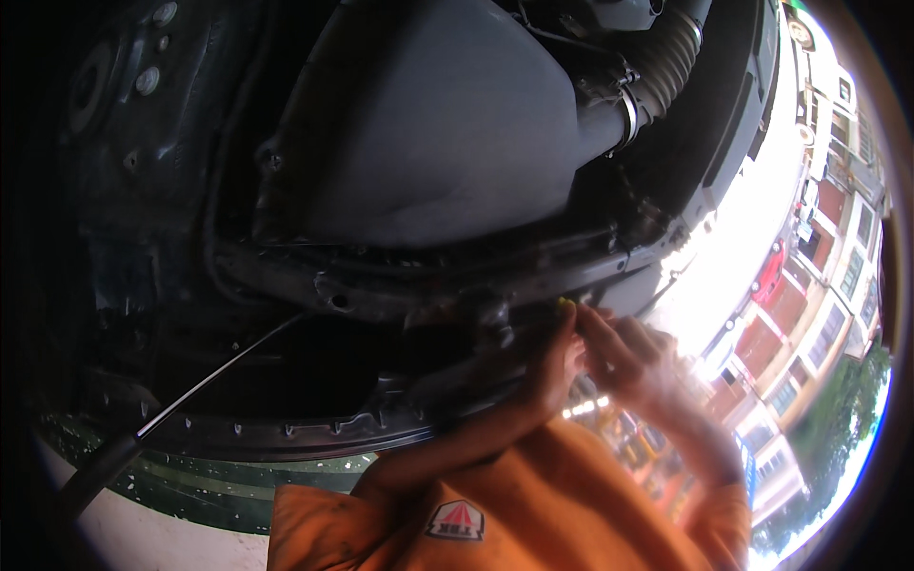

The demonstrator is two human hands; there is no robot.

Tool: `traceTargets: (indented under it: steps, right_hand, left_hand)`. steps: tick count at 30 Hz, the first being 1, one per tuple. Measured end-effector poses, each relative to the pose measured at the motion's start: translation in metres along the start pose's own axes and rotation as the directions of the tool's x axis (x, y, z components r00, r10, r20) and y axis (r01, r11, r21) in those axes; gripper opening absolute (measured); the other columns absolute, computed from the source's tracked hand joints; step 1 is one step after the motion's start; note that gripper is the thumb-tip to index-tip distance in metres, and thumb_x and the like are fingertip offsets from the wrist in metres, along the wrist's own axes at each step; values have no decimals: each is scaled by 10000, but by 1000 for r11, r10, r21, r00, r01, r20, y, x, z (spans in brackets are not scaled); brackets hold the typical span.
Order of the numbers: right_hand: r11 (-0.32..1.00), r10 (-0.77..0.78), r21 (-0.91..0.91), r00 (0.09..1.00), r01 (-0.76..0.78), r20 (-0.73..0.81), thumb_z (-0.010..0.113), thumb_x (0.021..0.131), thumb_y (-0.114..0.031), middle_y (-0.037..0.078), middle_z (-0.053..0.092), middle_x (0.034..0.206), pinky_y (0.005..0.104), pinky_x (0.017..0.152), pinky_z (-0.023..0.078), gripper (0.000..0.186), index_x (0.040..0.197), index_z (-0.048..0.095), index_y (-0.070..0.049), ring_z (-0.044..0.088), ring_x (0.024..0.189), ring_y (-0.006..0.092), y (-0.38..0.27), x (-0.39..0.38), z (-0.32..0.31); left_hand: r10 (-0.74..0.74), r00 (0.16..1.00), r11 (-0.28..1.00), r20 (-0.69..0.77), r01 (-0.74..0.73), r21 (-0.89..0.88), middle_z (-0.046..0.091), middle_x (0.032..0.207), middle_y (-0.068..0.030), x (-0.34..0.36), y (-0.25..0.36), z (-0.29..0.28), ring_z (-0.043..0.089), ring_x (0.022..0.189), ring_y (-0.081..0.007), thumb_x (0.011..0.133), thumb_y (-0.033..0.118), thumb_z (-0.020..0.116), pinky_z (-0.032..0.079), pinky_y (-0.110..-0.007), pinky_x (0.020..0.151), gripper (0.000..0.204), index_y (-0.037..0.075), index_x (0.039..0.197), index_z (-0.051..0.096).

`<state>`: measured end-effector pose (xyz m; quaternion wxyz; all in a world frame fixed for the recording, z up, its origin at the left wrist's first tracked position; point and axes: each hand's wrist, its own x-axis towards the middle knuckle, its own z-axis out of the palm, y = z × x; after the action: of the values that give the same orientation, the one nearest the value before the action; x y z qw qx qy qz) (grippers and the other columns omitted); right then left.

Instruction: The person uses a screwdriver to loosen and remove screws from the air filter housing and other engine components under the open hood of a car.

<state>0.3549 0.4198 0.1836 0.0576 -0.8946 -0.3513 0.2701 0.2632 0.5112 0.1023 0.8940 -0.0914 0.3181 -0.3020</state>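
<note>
Two hands (628, 360) sit together beside an engine bay (447, 285), buildings (826, 328) beyond.

Smooth, matt plastic is seen on the broad grey rounded cover (466, 133). Glossy metal is shown by the thin silver rod (219, 374) and the narrow silver ring clamp (629, 116). The loose orange shirt (562, 485) is made of matt cloth.

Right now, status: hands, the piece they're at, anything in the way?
Left hand and right hand close together. Small yellow piece at their fingertips; exact grip unclear. Dark-handled rod off left, apart from both hands.
</note>
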Motion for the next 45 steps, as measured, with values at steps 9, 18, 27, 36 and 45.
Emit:
traceTargets:
  steps: [9,18,27,36,45]
  right_hand:
    - [994,-95,-52,994,92,-63,722,722,-70,71,643,834,282,440,474,517,1236,670,-56,590,596,149,8,2,5]
    - [997,-77,-24,995,76,-62,723,687,-101,23,642,812,298,440,450,586,1269,659,-82,575,598,144,23,-1,10]
    - [988,-136,-73,990,134,-23,739,665,-162,56,617,797,293,478,494,603,1257,667,-69,602,633,155,26,-3,7]
    - [991,-134,18,988,136,-74,712,665,-119,52,624,802,296,453,467,595,1256,670,-76,583,607,152,29,0,11]
    - [994,-111,-12,991,110,-77,697,665,-123,31,649,822,297,443,456,591,1254,676,-80,554,582,143,30,-7,16]
  left_hand:
    - [-18,1000,993,15,20,-120,462,1421,-36,-1,-12,-2,403,1357,-162,1057,564,241,292,-365,1118,613,122,1459,377]
    - [-53,998,998,-24,52,-20,391,1497,-51,7,-11,4,351,1411,-169,1032,620,233,293,-377,1126,703,134,1539,259]
    - [-80,997,996,6,79,46,413,1469,-55,5,-7,1,385,1375,-169,1005,663,266,304,-389,1120,744,125,1518,286]
    - [-34,997,999,68,34,2,442,1440,-38,9,-12,-10,399,1364,-166,1024,627,273,324,-384,1106,689,138,1507,307]
    - [-47,995,998,91,50,-28,447,1431,-26,9,-20,-20,416,1339,-156,1032,609,286,345,-374,1065,646,155,1488,336]
